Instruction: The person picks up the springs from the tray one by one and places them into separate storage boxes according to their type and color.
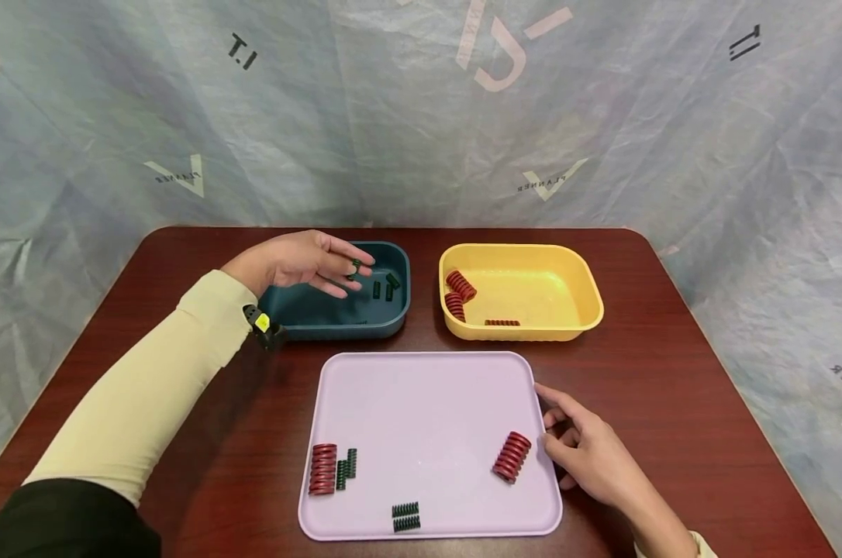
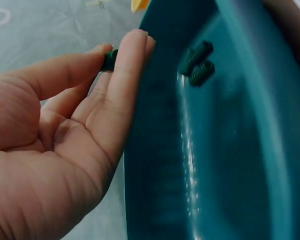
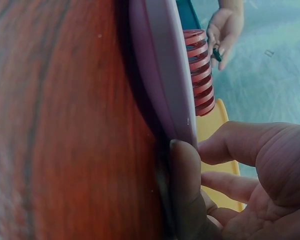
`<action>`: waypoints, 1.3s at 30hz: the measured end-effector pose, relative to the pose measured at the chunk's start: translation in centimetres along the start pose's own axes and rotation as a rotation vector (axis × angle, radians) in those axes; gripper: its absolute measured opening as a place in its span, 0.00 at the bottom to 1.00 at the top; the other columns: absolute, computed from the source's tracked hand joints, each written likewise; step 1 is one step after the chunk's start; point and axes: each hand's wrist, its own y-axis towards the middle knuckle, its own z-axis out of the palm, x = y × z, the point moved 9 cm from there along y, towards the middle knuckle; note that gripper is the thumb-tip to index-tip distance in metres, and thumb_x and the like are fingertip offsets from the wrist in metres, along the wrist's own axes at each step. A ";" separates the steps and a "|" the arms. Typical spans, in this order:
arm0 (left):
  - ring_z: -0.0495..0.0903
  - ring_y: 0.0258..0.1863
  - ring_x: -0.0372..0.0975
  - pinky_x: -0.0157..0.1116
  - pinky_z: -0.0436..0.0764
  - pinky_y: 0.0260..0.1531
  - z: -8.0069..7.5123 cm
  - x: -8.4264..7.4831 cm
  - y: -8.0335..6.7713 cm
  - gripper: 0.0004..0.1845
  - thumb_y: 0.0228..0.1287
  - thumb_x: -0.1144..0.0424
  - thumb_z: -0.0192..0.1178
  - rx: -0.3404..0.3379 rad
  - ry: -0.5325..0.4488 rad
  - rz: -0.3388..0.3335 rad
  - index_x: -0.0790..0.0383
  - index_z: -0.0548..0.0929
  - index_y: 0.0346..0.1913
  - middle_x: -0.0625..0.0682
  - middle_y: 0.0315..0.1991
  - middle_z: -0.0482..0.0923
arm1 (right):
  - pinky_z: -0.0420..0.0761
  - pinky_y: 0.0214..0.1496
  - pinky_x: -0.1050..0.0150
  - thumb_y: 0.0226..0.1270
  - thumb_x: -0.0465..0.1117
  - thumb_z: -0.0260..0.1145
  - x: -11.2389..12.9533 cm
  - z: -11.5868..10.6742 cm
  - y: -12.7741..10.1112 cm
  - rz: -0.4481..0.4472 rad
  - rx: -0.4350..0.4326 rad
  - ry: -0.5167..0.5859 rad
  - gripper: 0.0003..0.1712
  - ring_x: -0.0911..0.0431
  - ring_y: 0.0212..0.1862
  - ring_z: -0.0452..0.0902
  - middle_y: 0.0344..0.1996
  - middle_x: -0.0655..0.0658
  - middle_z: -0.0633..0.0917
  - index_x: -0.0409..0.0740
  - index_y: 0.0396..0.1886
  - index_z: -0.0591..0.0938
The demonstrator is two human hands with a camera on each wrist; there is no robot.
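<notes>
Left hand [image 1: 308,262] pinches a small green compression spring [image 2: 109,60] over the teal bin [image 1: 344,332] holding matching ones [image 1: 392,280] — red springs [image 1: 460,285] sit in the yellow bin [image 1: 533,332], so seemingly grouped by colour — while right hand [image 1: 591,449] pinches the lilac tray [image 1: 428,418] at its rim, probably to steady it.

Between the dark teal bin [image 1: 344,333] and the yellow bin [image 1: 522,333], both near the far edge of the tabletop [image 1: 672,364], I have a narrow gap, met on my side by the lilac tray [image 1: 421,418] just in front. My left hand [image 1: 309,263] hangs over the dark teal bin, its forearm [image 1: 142,380] barring the left side, while my right hand [image 1: 591,449] blocks the tray's right rim beside a red spring [image 1: 512,457]. Right of the yellow bin, bare tabletop lets me pass toward the far right corner.
</notes>
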 end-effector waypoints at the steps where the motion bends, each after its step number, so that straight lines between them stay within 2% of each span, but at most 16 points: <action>1: 0.76 0.66 0.55 0.48 0.82 0.58 -0.2 0.0 0.1 0.26 0.79 0.72 0.54 -0.001 0.006 -0.007 0.68 0.67 0.76 0.65 0.73 0.67 | 0.82 0.15 0.56 0.65 0.24 0.63 0.0 0.0 0.0 0.001 0.001 0.000 0.37 0.55 0.24 0.77 0.43 0.39 0.76 0.49 0.74 0.72; 6: 0.74 0.68 0.56 0.47 0.83 0.57 -1.3 0.0 0.7 0.26 0.80 0.72 0.52 -0.011 0.053 -0.048 0.68 0.67 0.76 0.66 0.74 0.66 | 0.82 0.15 0.56 0.65 0.24 0.63 0.1 0.0 0.0 -0.004 0.002 -0.003 0.37 0.55 0.24 0.77 0.43 0.39 0.76 0.49 0.74 0.72; 15: 0.74 0.68 0.54 0.46 0.83 0.58 -2.0 0.1 1.8 0.25 0.82 0.71 0.48 0.021 0.157 -0.107 0.68 0.66 0.77 0.66 0.74 0.66 | 0.82 0.15 0.56 0.66 0.25 0.64 0.0 -0.1 -0.1 -0.001 -0.007 -0.010 0.37 0.55 0.24 0.77 0.43 0.39 0.75 0.49 0.73 0.72; 21: 0.71 0.70 0.56 0.46 0.83 0.57 -2.0 0.6 2.6 0.25 0.82 0.67 0.50 0.050 0.200 -0.140 0.69 0.66 0.76 0.66 0.73 0.67 | 0.82 0.15 0.56 0.66 0.25 0.64 0.0 -0.1 -0.1 0.004 -0.012 -0.015 0.37 0.55 0.24 0.77 0.43 0.39 0.75 0.50 0.73 0.73; 29: 0.69 0.70 0.58 0.48 0.82 0.58 -1.7 1.7 3.4 0.25 0.84 0.64 0.45 0.081 0.261 -0.154 0.71 0.65 0.76 0.68 0.74 0.64 | 0.82 0.14 0.56 0.65 0.24 0.64 0.0 0.0 0.0 0.000 -0.013 -0.020 0.37 0.55 0.24 0.77 0.43 0.39 0.75 0.50 0.73 0.73; 39: 0.72 0.69 0.57 0.47 0.83 0.56 -1.5 2.3 3.9 0.24 0.83 0.64 0.48 0.058 0.259 -0.164 0.72 0.69 0.74 0.67 0.73 0.67 | 0.82 0.14 0.56 0.64 0.24 0.64 -0.1 0.0 0.1 0.008 -0.017 -0.020 0.37 0.55 0.24 0.77 0.43 0.39 0.75 0.50 0.73 0.73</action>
